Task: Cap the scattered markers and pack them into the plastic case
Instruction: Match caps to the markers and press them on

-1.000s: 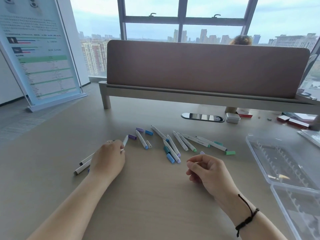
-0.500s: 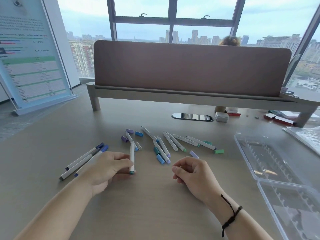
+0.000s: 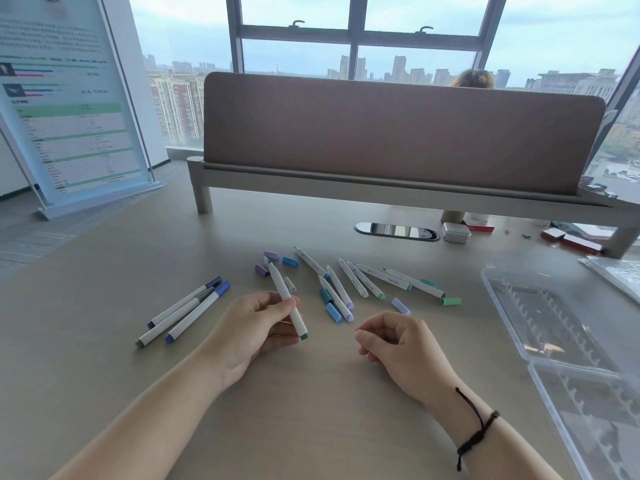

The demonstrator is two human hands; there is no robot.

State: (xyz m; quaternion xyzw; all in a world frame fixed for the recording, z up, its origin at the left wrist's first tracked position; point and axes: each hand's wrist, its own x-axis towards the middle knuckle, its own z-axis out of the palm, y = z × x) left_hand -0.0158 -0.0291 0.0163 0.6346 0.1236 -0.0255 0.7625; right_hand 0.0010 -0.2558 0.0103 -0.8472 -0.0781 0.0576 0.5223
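Note:
My left hand (image 3: 254, 329) grips a white uncapped marker (image 3: 284, 295) with a teal end, held slanted above the table. My right hand (image 3: 398, 344) rests on the table with its fingers curled and nothing in them. Three capped markers (image 3: 183, 311) lie side by side to the left. Several uncapped white markers (image 3: 360, 280) lie in a loose fan beyond my hands, with loose caps among them: purple (image 3: 262, 270), blue (image 3: 290, 261), lilac (image 3: 400, 305), green (image 3: 450, 301). The clear plastic case (image 3: 540, 337) lies open at the right.
A brown desk divider on a raised shelf (image 3: 398, 133) spans the back of the table. A cable grommet (image 3: 396, 232) and a small white box (image 3: 456, 232) sit under it. A poster stand (image 3: 69, 98) is at far left. A person's head shows behind the divider.
My left hand left the capped markers at the left, picked up a white marker and lifted it toward me. My right hand stayed curled on the table.

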